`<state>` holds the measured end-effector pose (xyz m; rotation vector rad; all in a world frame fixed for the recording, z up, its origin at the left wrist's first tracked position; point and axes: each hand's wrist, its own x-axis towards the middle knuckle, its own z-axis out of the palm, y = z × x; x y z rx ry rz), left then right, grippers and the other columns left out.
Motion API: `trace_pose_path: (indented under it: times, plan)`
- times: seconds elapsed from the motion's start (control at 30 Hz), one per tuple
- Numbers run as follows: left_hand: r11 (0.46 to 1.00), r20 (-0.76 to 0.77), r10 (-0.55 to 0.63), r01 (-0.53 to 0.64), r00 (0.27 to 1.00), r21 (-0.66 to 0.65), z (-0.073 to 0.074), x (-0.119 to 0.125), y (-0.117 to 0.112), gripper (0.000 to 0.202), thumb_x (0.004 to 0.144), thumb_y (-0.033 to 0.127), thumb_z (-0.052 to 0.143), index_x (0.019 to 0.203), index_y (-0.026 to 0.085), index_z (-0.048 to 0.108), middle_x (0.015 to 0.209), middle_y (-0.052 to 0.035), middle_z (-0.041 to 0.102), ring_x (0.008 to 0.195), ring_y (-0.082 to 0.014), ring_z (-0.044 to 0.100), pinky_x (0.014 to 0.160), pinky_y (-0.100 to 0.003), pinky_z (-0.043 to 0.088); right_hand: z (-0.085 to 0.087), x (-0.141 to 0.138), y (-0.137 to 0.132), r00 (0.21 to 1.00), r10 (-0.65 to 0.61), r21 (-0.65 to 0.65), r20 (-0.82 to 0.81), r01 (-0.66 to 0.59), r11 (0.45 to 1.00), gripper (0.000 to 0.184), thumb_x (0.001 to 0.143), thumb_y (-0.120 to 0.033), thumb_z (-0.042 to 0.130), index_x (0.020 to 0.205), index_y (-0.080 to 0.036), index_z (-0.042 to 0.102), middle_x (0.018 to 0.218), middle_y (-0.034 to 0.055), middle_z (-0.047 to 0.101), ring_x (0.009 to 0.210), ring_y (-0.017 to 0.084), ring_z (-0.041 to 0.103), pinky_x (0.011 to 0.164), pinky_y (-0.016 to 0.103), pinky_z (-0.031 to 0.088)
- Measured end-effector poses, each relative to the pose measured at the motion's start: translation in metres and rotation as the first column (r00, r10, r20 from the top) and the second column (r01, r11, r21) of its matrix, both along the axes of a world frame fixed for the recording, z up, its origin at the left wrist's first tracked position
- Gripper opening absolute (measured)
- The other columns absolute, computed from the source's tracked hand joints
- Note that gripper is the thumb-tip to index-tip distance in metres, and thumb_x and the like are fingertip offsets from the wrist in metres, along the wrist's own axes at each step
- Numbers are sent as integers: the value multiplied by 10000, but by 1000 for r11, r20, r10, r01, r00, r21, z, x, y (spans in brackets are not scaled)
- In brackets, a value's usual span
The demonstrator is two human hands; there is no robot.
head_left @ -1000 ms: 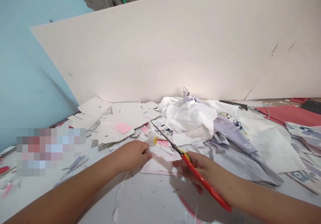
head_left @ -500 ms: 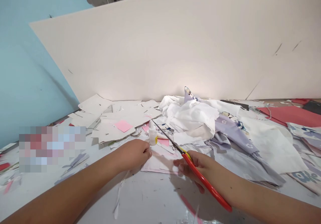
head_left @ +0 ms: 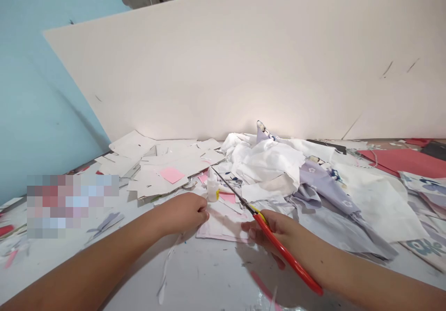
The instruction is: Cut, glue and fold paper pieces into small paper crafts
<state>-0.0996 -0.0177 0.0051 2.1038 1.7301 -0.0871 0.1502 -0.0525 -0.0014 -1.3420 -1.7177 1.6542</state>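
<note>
My right hand (head_left: 275, 234) holds a pair of scissors (head_left: 287, 254) with long red handles. Their dark blades point away and to the left, and look shut or nearly so. Closed into a fist, my left hand (head_left: 186, 213) rests left of a pale pink folded piece (head_left: 223, 225), cloth or paper. Whatever its fingers hold, if anything, is hidden. From beneath that wrist a thin white strip (head_left: 163, 278) trails toward me over the table. Just beyond the fist stands a small whitish bottle (head_left: 212, 192) with a yellow mark, close to the scissor tips.
Grey-white card pieces (head_left: 174, 160) lie stacked at the back left, with a pink square (head_left: 172, 175) on top. Crumpled white cloth (head_left: 268, 158) and lilac flowered fabric (head_left: 324, 185) heap up at right. Red sheets (head_left: 404, 160) lie far right. A white panel (head_left: 226, 74) closes off the back.
</note>
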Motion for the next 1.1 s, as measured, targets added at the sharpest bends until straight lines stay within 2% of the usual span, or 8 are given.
trace_pose_path:
  times: [0.13, 0.33, 0.43, 0.57, 0.7, 0.83, 1.0, 1.1]
  plan:
    - [1000, 17, -3, 3, 1000, -4, 1, -2, 0, 268, 758, 408, 406, 591, 199, 416, 603, 21, 467, 528, -122, 404, 463, -264, 246, 1, 0, -1, 1000, -6, 4, -24, 6, 1000, 197, 803, -388, 507, 761, -196, 509, 702, -11, 471, 557, 110, 359, 470, 229, 308]
    - [1000, 140, 4, 0, 990, -23, 14, 0, -3, 323, 793, 465, 363, 623, 195, 413, 676, 15, 485, 565, -119, 406, 496, -251, 275, -1, 0, -1, 999, -3, 13, -36, 3, 1000, 201, 802, -383, 511, 773, -184, 513, 688, -16, 458, 539, 100, 350, 459, 224, 299]
    - [993, 102, -95, 88, 990, 73, 14, 9, -9, 280, 799, 421, 376, 638, 197, 422, 673, 14, 494, 577, -123, 422, 507, -251, 279, -5, 2, 0, 999, -5, -1, -32, 5, 1000, 206, 798, -390, 515, 769, -185, 515, 659, -29, 444, 529, 94, 347, 458, 218, 293]
    - [981, 55, -176, 171, 983, 94, 10, 17, -15, 184, 812, 339, 384, 766, 234, 528, 752, 17, 580, 625, -132, 480, 526, -243, 300, -11, 3, 2, 996, 0, 7, -91, 0, 1000, 203, 790, -397, 519, 762, -197, 503, 678, -29, 458, 536, 94, 347, 442, 198, 292]
    - [943, 1, -303, 300, 953, 148, 13, 15, -17, 236, 835, 324, 386, 929, 294, 601, 853, 5, 625, 740, -153, 540, 587, -243, 314, -10, 3, 2, 995, 20, 9, -93, -19, 1000, 180, 796, -362, 504, 734, -195, 485, 660, -35, 446, 536, 90, 343, 434, 188, 288]
    - [896, -61, -416, 420, 907, 146, 13, 10, -15, 278, 855, 291, 368, 984, 318, 613, 797, 16, 638, 696, -139, 542, 578, -234, 298, -7, 2, 1, 995, 8, 13, -101, -6, 1000, 191, 792, -362, 515, 777, -172, 516, 708, -14, 486, 551, 89, 373, 447, 193, 299]
    - [903, -62, -414, 418, 908, 101, 9, 8, -13, 326, 858, 318, 370, 1090, 348, 596, 740, 16, 635, 657, -138, 527, 568, -229, 300, -6, 3, 1, 997, -12, -15, -73, 10, 1000, 156, 781, -332, 533, 794, -177, 537, 675, -20, 488, 541, 94, 383, 456, 202, 301]
    - [929, -5, -366, 366, 931, 53, 15, 5, -11, 353, 842, 317, 394, 1144, 369, 570, 824, 19, 657, 713, -143, 546, 598, -223, 331, -3, 1, -1, 996, -13, -12, -87, 12, 1000, 154, 784, -327, 529, 758, -176, 519, 642, -24, 451, 530, 94, 362, 461, 211, 294]
